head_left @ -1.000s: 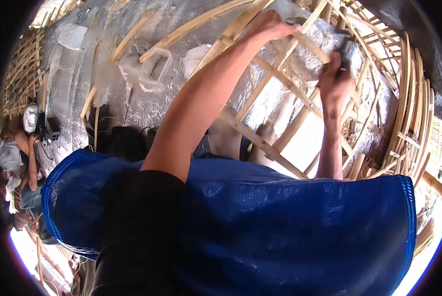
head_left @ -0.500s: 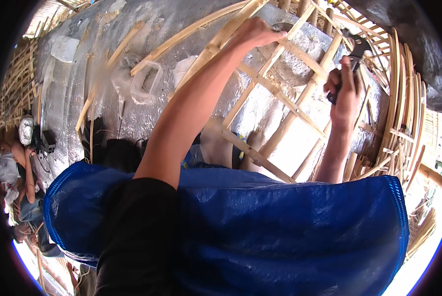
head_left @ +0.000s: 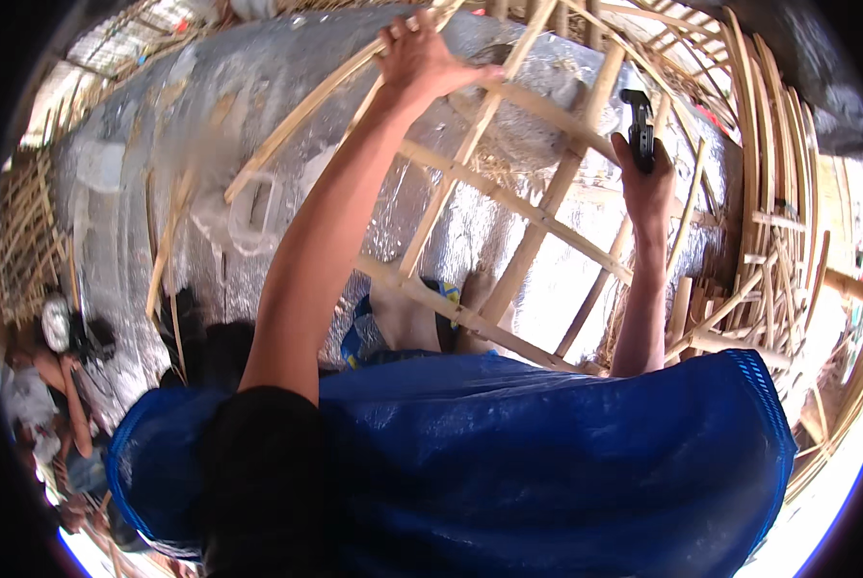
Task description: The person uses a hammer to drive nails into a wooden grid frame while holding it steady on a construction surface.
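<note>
A lattice frame of split bamboo strips (head_left: 520, 204) lies in front of me, its strips crossing at angles. My left hand (head_left: 418, 64) is open at the far side, fingers spread over a bamboo strip and thumb stretched right toward a crossing. Whether the palm presses on the strip, I cannot tell. On the right, my right hand (head_left: 649, 185) is closed round a black hand tool with a hooked head (head_left: 638, 133). The tool points up and away beside a thick bamboo pole (head_left: 605, 89); its grip is hidden in the hand.
Silvery foil sheeting (head_left: 196, 111) spreads beneath the lattice. A clear plastic container (head_left: 255, 214) sits on it at left. Long bamboo strips (head_left: 773, 135) and shorter pieces stand stacked at right. A blue sheet (head_left: 547, 453) covers my front. Another person (head_left: 41, 395) is at far left.
My left hand has opened from a closed grip near a crossing, its fingers now spread leftward. The tool in my right hand has turned more upright. The whole view has shifted slightly.
</note>
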A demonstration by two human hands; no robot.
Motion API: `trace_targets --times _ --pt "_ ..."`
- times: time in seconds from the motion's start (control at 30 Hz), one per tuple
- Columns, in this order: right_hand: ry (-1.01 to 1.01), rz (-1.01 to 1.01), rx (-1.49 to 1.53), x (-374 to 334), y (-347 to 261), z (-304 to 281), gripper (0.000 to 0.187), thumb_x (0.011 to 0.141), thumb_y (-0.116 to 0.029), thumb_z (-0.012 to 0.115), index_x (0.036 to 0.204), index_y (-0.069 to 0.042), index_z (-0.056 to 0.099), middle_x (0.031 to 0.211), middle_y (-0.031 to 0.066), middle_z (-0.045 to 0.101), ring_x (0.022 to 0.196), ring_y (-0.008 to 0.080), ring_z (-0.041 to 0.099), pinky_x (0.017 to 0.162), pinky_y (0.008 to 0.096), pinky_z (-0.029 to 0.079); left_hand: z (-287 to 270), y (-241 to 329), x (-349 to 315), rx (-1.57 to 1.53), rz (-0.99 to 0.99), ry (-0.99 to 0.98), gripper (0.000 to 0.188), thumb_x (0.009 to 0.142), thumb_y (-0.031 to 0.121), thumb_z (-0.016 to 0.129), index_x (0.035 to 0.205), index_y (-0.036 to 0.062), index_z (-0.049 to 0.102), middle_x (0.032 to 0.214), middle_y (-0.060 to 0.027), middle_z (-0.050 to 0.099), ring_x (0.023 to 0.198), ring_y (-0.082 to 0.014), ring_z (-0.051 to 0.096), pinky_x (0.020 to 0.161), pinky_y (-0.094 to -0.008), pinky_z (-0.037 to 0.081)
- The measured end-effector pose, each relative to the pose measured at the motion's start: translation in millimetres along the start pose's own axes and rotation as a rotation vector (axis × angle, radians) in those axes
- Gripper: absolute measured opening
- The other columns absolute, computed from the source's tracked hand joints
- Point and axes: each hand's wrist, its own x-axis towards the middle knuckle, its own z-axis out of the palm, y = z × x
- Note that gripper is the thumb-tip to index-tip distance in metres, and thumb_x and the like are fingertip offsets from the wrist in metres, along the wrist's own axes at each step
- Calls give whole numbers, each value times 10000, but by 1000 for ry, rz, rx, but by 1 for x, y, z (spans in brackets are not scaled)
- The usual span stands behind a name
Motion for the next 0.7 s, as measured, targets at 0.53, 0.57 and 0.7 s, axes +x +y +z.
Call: trace_targets --times 0.53,0.57,0.7 --pt "-67 533 95 -43 129 -93 625 900 -606 670 928 19 689 798 134 741 431 98 541 421 287 421 -23 -3 13 -90 -226 -523 1660 454 917 735 1541 -127 41 1340 -408 457 934 -274 429 747 -376 351" --pt "-48 510 123 -38 136 -91 628 906 -598 669 929 29 684 795 134 739 411 85 524 400 271 406 -17 -14 15 -81 -213 -510 1659 454 916 739 1543 -125 44 1306 -409 494 790 -223 463 623 -349 366" --pt "-141 476 75 -11 131 -100 491 919 -521 696 945 -31 713 724 60 705 461 65 544 428 274 420 8 -67 16 -99 9 -312 1628 459 857 793 1547 -111 64 1268 -397 555 591 -188 601 466 -340 499"
